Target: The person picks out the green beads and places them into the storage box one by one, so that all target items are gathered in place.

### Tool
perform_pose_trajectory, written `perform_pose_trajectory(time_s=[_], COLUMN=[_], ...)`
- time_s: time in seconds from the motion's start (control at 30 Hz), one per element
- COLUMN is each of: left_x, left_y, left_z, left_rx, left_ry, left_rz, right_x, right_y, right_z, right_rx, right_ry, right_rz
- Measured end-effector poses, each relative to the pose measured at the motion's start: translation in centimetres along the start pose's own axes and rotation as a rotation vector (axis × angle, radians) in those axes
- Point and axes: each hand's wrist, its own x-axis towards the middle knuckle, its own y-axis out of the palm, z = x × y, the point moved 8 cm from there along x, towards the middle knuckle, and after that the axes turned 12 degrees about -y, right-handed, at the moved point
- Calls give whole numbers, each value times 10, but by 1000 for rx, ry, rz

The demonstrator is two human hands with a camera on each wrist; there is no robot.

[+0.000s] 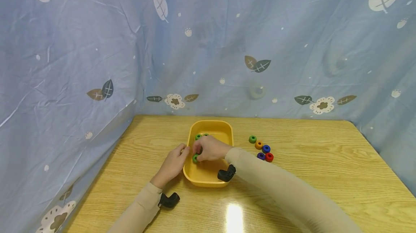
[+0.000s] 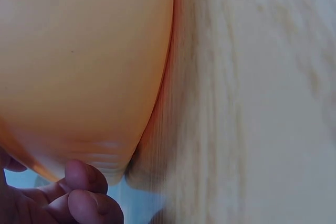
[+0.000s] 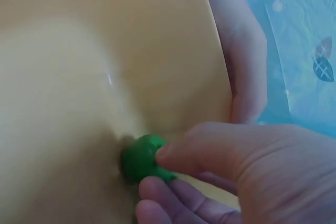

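A yellow plastic tray [image 1: 205, 184] sits on the wooden table, its left rim held by my left hand [image 1: 173, 162]. The left wrist view shows that hand's curled fingers [image 2: 86, 177] against the outside of the tray wall. My right hand [image 1: 212, 148] reaches into the tray and pinches a green ring-shaped bead [image 3: 144, 158] between thumb and fingers, low down near the left wall. Further green beads [image 1: 198, 137] lie at the tray's far left corner, partly covered by the right hand.
Right of the tray lies a loose group: a green bead [image 1: 252, 139], an orange bead [image 1: 259, 144], a blue bead [image 1: 266, 149], a purple bead [image 1: 261, 156] and a red bead [image 1: 269, 157]. A blue patterned curtain [image 1: 208, 45] hangs behind the table [image 1: 318, 161].
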Motion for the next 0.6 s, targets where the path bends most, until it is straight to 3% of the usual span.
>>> perform_pose_trajectory(time_s=[0.43,0.6], left_x=[1,0], left_y=[1,2], left_z=[0,0], left_rx=[13,5], left_ry=[-6,-6], left_rz=[5,12], right_x=[-1,-5], right_y=[-1,-9], right_z=[4,3], right_rx=[-1,40], right_ry=[8,5], right_rz=[3,-39])
